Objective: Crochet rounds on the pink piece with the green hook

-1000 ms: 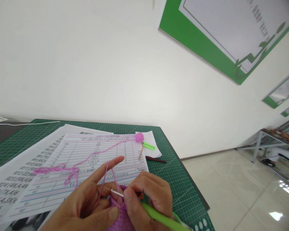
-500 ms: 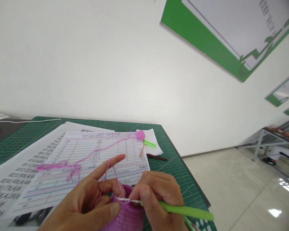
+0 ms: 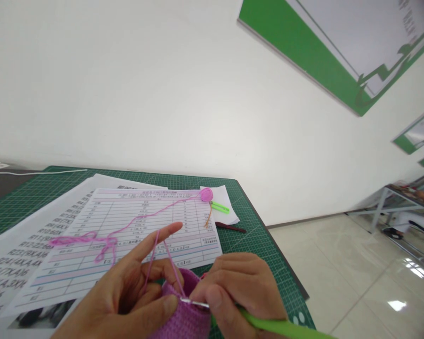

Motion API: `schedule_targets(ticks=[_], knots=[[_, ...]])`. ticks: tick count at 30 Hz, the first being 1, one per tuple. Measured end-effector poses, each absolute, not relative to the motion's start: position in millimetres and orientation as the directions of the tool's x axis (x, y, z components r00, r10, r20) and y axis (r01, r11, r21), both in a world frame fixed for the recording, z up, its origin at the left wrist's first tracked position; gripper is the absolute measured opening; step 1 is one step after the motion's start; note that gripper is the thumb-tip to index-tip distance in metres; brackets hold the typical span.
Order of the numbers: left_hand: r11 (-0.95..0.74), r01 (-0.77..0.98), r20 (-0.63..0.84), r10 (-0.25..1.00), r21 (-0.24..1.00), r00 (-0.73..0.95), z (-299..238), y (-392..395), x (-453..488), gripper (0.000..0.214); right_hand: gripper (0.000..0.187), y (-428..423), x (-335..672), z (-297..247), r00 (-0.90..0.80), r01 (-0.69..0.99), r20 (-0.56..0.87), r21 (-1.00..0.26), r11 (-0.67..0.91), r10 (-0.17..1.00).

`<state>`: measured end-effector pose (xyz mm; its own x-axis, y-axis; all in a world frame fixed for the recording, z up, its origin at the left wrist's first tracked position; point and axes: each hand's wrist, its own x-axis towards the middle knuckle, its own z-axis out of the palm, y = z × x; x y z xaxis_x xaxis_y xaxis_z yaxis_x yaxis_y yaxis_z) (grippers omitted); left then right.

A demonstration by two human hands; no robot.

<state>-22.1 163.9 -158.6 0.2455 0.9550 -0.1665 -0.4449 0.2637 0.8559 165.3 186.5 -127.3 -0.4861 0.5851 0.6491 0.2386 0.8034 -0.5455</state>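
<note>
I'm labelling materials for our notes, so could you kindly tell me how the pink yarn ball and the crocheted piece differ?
The yarn ball is wound round, while the crocheted piece is worked into a hollow, open-topped form. The ball lies on paper, untouched, whereas the left hand grips the piece. The ball shows whole, but the piece is cut off by the picture's bottom edge. Both have pinkish shades.

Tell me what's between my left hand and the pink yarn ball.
The head view shows a printed chart sheet there, with a pink yarn strand running across it.
</note>
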Motion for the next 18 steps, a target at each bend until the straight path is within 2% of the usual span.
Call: schedule_targets(ticks=[4, 7, 11, 15, 18], knots=[[0.240, -0.319, -0.203, 0.968, 0.917, 0.145, -159, 161, -14, 0.093, 0.031, 187, 167, -121, -0.557, 0.313, 0.665, -0.387, 0.868, 0.497], [0.183, -0.250, -0.163, 0.982, 0.951, 0.099, -156, 160, -9, 0.089, 0.031, 186, 166, -122, -0.551, 0.396, 0.672, -0.311, 0.864, 0.494], [0.073, -0.118, -0.083, 0.994, 0.990, -0.076, -151, 159, -4, 0.075, 0.032, 187, 154, -134, -0.494, 0.487, 0.723, -0.230, 0.843, 0.483], [0.024, -0.017, -0.026, 0.989, 1.000, -0.143, -153, 158, -5, 0.074, 0.029, 191, 136, -152, -0.361, 0.551, 0.799, -0.233, 0.801, 0.481], [-0.006, 0.000, 0.006, 0.988, 1.000, -0.156, -155, 159, -7, 0.076, 0.026, 190, 129, -160, -0.251, 0.543, 0.822, -0.317, 0.777, 0.511]])
